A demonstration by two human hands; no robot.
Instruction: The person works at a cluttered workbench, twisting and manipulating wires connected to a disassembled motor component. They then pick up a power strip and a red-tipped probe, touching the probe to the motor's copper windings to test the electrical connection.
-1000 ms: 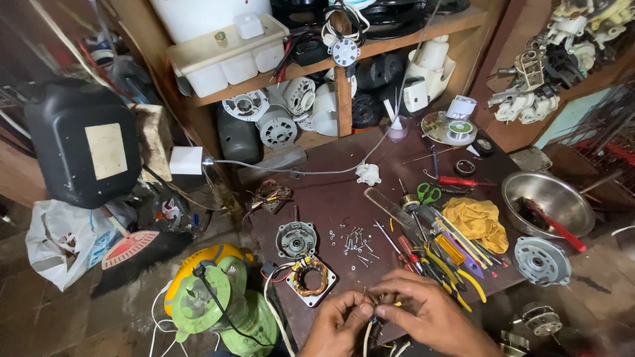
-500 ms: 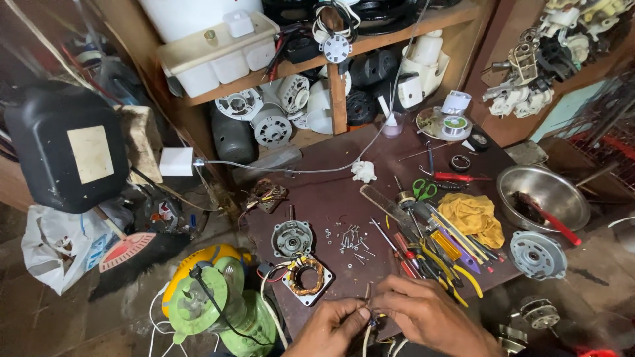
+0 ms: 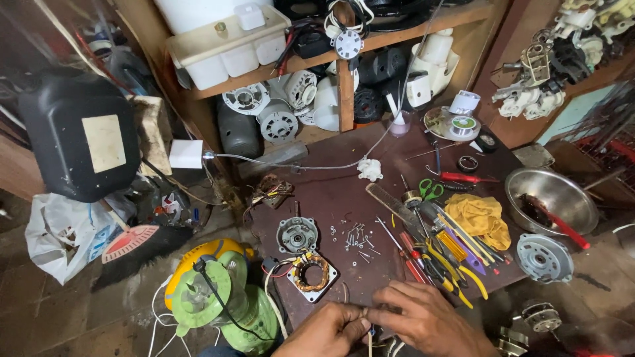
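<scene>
1. Both hands have shifted lower since the earlier frame.
2. Left hand (image 3: 329, 330) and right hand (image 3: 423, 322) pinch a thin wire (image 3: 368, 334) at the table's (image 3: 331, 192) near edge.
3. Black housing (image 3: 79, 135), far left, carries a cream rectangular label (image 3: 104, 143).

Pretty cramped workshop corner going on here. A low dark brown table (image 3: 344, 192) is sitting in the middle, and a rough wooden shelf (image 3: 397, 36) is running along behind it, propped on a wooden post (image 3: 343, 96). Another wooden ledge (image 3: 595, 69) is hanging off to the right against a pale blue-green wall (image 3: 570, 109). The floor (image 3: 46, 304) is looking like worn brownish tile, dusty and dim on the left. Light is falling soft and even from above, nothing harsh, with the upper left corner staying in shadow. A wooden plank wall (image 3: 20, 168) is peeking in at the far left.
</scene>
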